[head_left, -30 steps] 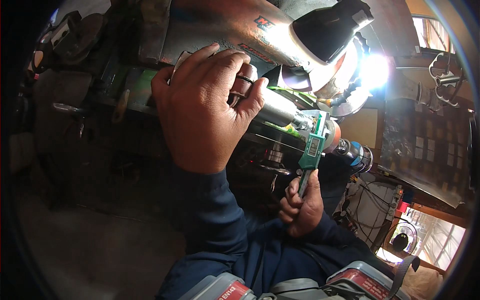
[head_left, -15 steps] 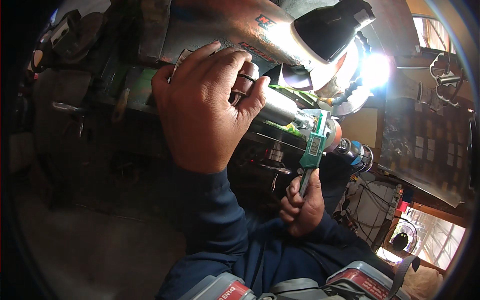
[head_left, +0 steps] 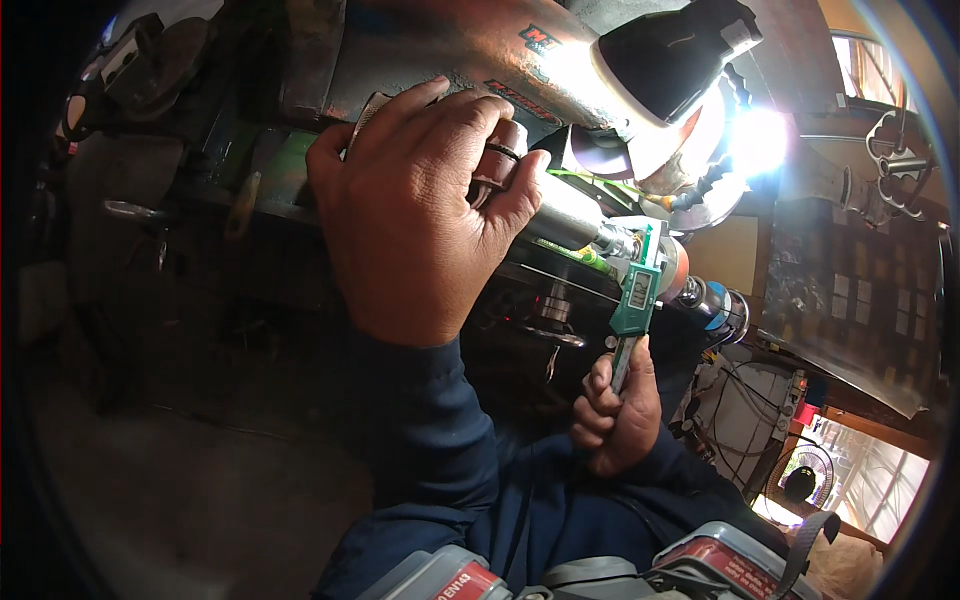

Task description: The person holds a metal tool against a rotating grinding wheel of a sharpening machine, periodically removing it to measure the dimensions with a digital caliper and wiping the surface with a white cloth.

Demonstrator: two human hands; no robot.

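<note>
Spanning the top, the machine [head_left: 450, 45] stretches beyond your hands, the black lamp [head_left: 670, 60] shining at its right. Your left hand [head_left: 415, 215] curls over metal parts; I cannot tell what its hidden fingers grip. Your right hand [head_left: 622, 410] is closed around the lower end of the green caliper [head_left: 637, 300], which leans slightly, its upper end beside the shaft [head_left: 613, 240] jutting from the grey cylinder [head_left: 568, 216], right of your left thumb.
</note>
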